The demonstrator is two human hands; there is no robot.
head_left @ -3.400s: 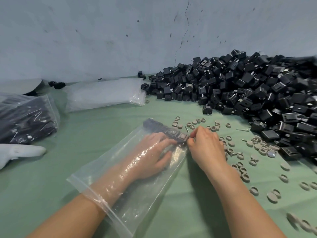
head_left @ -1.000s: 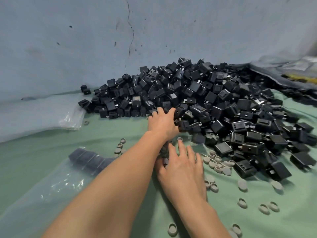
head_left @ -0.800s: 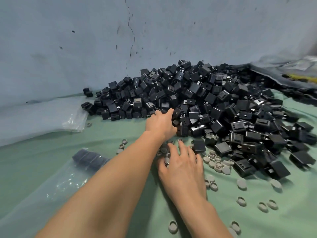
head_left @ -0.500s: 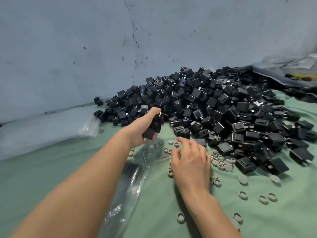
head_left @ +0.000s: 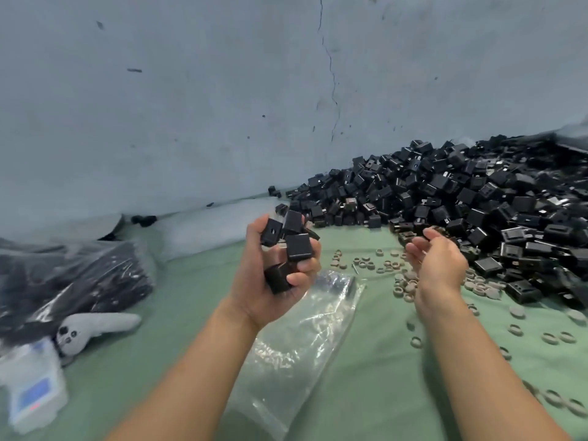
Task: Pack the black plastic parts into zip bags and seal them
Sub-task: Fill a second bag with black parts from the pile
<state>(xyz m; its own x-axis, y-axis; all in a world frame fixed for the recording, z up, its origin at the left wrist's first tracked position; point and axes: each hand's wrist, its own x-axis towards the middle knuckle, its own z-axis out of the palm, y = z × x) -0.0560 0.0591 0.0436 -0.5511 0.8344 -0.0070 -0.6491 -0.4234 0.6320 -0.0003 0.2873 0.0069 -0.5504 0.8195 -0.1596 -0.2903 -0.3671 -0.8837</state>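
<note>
- The clear plastic zip bag [head_left: 305,338] lies flat on the green cloth [head_left: 381,386], running away from the person. A few dark parts show through its far end.
- The left hand [head_left: 270,281] is raised just above the far end of that bag. Its fingers and thumb are curled around a handful of black cube-shaped plastic parts [head_left: 297,246], which stick up out of the fist.
- The right hand [head_left: 437,265] hangs to the right of the bag, palm turned toward the left hand and fingers loosely curved. Blur hides whether its fingertips pinch anything.
- The big heap of black plastic parts [head_left: 477,198] lies beyond and to the right of the bag, against the grey-blue wall [head_left: 191,90].
- Small grey plastic rings [head_left: 404,283] are scattered just right of the bag.
- Left of the bag lies a filled clear bag of dark parts [head_left: 79,278]. Nearer the person are a pale grey handheld controller [head_left: 98,326] and a white device with a blue screen [head_left: 35,386].
- Beyond the bag, by the wall, lies a stack of clear bags [head_left: 210,227].
</note>
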